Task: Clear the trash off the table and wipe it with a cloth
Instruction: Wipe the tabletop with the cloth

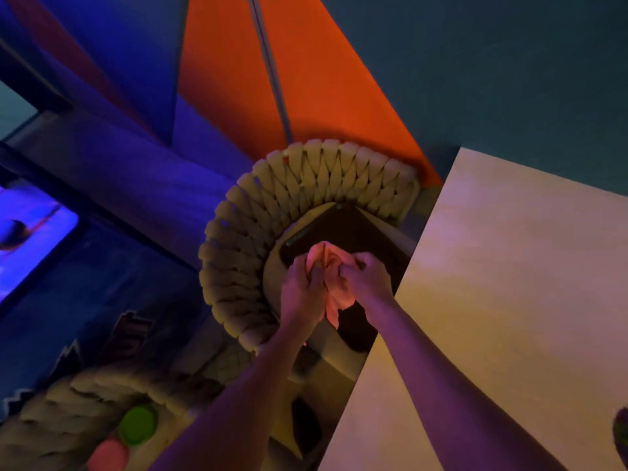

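1. Coloured light, violet to the left and orange above, washes a corner where a pale table (509,283) fills the space to the right of our hands and a woven rope chair (258,239) curves round behind and to the left of them.
2. Our left hand (302,294) and right hand (367,280) meet over the chair seat, just off the table's edge, with a dark flat item (343,229) lying on the seat beyond the knuckles; we cannot tell what it is.
3. Between the hands sits the pink cloth (331,277), bunched. The left hand's fingers curl round its left side; the right hand pinches its upper right fold. Both hands therefore grasp the cloth, and neither is free.
4. We judge the step in hand to be readying the cloth for wiping. To do it well, we would fold it into a flat pad, not a ball, so that a broad face meets the tabletop.
5. One hand should then carry the pad rightward onto the table, press evenly, and work in overlapping strokes from the far edge toward us.
6. Below our left forearm, green (137,424) and pink (108,455) round lids rest on a second woven seat, well apart from the cloth.
7. At the frame's right edge a dark object (622,433) on the table is cut off; if it is trash, it should go before wiping.
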